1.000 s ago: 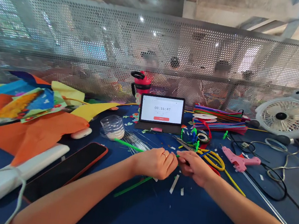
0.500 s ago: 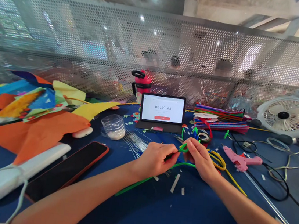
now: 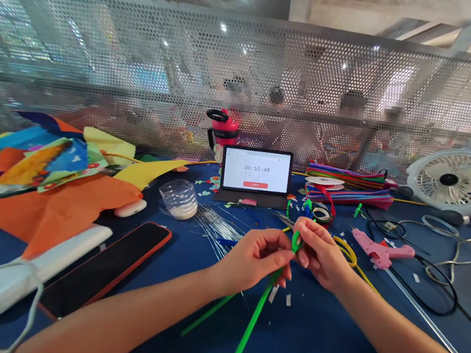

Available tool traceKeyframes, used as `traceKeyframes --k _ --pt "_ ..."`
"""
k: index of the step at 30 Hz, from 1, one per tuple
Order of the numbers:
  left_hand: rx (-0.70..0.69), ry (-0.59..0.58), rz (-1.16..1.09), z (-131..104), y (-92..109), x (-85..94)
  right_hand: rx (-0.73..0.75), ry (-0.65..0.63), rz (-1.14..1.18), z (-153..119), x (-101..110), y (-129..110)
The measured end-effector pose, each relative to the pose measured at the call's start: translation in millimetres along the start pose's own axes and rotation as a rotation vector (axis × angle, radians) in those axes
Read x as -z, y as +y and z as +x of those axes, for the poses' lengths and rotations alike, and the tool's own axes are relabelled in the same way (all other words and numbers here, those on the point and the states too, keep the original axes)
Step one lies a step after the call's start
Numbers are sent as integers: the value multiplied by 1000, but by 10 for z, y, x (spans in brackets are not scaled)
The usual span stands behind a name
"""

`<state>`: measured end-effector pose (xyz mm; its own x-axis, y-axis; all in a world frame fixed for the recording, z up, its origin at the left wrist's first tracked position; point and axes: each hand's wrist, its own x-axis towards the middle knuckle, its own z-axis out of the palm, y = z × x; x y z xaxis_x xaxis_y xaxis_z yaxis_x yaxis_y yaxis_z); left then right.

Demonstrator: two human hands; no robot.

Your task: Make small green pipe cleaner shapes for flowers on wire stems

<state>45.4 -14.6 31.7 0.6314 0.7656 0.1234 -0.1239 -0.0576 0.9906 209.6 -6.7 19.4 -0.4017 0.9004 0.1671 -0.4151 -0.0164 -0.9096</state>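
A green pipe cleaner (image 3: 250,326) is bent into a small loop between my hands, its long tail running down towards the table's front edge. My left hand (image 3: 256,258) pinches it just below the loop between thumb and fingers. My right hand (image 3: 320,254) grips the loop itself with thumb and fingertips. Another green length slants out beneath my left wrist; whether it is the same piece I cannot tell. Behind my left hand lie thin metal wires (image 3: 215,226). A yellow coil (image 3: 350,251) lies just beyond my right hand.
A tablet (image 3: 256,170) stands at the back, pipe cleaner bundles (image 3: 359,195) and a white fan (image 3: 449,180) to its right. A pink glue gun (image 3: 380,249) trails its cord on the right. At left are a clear cup (image 3: 179,198), a phone (image 3: 111,270) and orange felt (image 3: 55,209).
The loop has moved slightly right and stands more upright. The long green tail has swung down towards the front edge. My left hand has shifted right and its fingers have loosened from a fist to a pinch.
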Motion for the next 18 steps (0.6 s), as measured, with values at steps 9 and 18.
traceKeyframes --k 9,18 --pt "5 17 59 27 -153 32 -116 -5 -34 19 78 36" --pt "-67 235 129 52 -287 23 -172 -15 20 56 61 80"
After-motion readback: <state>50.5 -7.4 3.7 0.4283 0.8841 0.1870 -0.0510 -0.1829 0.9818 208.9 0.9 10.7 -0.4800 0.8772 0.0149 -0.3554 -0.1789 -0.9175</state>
